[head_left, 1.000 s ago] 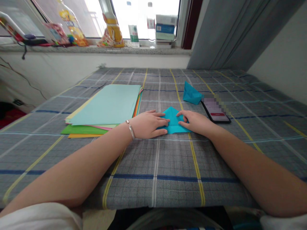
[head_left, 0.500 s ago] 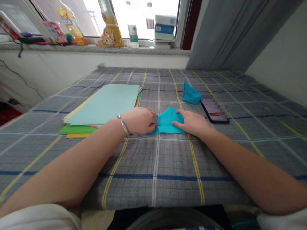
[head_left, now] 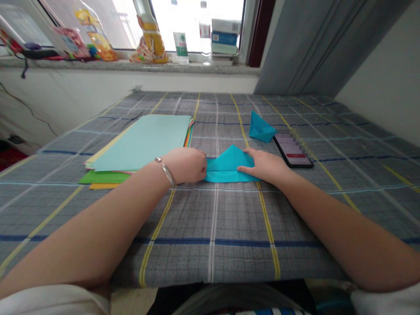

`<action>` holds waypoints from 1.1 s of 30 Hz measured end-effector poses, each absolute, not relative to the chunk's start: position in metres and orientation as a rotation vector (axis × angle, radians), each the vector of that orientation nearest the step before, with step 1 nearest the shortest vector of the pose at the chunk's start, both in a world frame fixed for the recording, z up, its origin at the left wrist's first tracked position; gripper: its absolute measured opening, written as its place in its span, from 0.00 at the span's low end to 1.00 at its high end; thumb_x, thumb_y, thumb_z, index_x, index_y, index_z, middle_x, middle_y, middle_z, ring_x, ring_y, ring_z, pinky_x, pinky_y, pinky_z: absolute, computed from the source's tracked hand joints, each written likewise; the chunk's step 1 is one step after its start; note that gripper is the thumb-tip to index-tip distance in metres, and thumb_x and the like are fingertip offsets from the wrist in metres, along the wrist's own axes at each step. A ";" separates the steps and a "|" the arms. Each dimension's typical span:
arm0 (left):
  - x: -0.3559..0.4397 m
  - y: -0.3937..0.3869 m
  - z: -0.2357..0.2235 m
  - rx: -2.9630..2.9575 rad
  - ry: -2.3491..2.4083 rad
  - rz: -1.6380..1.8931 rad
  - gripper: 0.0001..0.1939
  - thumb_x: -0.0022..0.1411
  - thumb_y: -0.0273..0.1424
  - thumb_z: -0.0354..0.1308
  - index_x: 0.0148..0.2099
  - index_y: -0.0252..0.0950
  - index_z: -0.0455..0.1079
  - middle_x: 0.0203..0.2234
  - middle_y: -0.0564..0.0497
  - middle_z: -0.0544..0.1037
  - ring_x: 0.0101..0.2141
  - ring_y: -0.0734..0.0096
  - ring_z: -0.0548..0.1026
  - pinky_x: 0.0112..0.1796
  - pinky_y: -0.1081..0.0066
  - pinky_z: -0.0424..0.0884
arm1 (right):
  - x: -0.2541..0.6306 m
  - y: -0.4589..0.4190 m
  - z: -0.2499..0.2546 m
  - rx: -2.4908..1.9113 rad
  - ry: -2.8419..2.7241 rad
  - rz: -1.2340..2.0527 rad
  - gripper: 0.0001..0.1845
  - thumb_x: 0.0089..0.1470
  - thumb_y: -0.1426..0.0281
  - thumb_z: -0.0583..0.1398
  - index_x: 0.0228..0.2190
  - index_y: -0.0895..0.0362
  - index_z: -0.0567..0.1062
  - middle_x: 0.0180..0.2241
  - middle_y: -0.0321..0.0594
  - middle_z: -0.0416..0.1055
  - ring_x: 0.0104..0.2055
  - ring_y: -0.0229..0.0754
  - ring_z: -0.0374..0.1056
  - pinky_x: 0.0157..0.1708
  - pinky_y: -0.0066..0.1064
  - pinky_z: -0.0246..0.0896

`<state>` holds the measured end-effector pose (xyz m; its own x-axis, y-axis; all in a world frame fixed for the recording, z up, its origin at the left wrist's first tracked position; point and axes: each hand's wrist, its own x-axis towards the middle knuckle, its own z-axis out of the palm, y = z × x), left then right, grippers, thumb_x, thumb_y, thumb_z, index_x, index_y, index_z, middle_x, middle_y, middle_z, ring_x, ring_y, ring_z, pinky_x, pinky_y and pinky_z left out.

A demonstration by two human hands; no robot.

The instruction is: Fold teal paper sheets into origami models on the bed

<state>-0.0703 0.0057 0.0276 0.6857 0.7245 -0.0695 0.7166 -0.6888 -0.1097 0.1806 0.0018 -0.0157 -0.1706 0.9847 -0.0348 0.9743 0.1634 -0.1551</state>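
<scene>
A folded turquoise paper (head_left: 228,166) lies flat on the checked grey cloth (head_left: 226,245), with a pointed peak and a wide base. My left hand (head_left: 185,165) is curled at its left end, and the fingertips are hidden against the paper. My right hand (head_left: 264,166) rests on its right side, with the fingers spread on the paper. A second turquoise paper (head_left: 261,129), folded into a boat-like shape, stands farther back and is touched by neither hand. A silver bangle (head_left: 166,173) circles my left wrist.
A stack of coloured paper sheets (head_left: 141,144) lies left of my left hand. A phone (head_left: 292,151) lies to the right, partly blurred. Bottles (head_left: 180,39) and packages stand on the stone windowsill (head_left: 127,65) behind the cloth. A grey curtain (head_left: 311,43) hangs at right.
My left hand has moved left along the turquoise paper, and the paper now looks wider and flatter. My right hand has shifted only slightly.
</scene>
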 end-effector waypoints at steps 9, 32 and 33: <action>-0.065 0.003 0.037 -2.727 -1.274 0.436 0.14 0.58 0.31 0.50 0.26 0.32 0.74 0.29 0.42 0.80 0.28 0.64 0.75 0.33 0.68 0.71 | 0.204 0.007 -0.009 -1.995 -2.339 0.364 0.35 0.51 0.51 0.62 0.58 0.52 0.69 0.44 0.46 0.77 0.42 0.52 0.73 0.35 0.36 0.64; -0.051 0.015 -0.013 -2.705 -0.958 -0.047 0.19 0.71 0.38 0.45 0.58 0.41 0.68 0.46 0.43 0.75 0.46 0.58 0.73 0.47 0.60 0.66 | 0.239 0.015 -0.002 -2.070 -2.201 0.756 0.25 0.62 0.59 0.51 0.58 0.51 0.69 0.28 0.39 0.76 0.24 0.41 0.69 0.21 0.31 0.61; -0.052 0.017 -0.016 -2.736 -0.921 -0.080 0.20 0.72 0.37 0.44 0.60 0.42 0.66 0.51 0.43 0.73 0.49 0.58 0.71 0.49 0.59 0.66 | 0.238 0.017 -0.004 -2.047 -2.202 0.671 0.24 0.61 0.57 0.50 0.54 0.51 0.73 0.31 0.41 0.77 0.28 0.43 0.71 0.25 0.32 0.63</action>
<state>-0.0519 0.0166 -0.0160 0.7985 0.5874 0.1318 0.6014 -0.7679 -0.2205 0.2378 0.0171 -0.0043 -0.1160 0.9624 -0.2456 0.9359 0.0231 -0.3516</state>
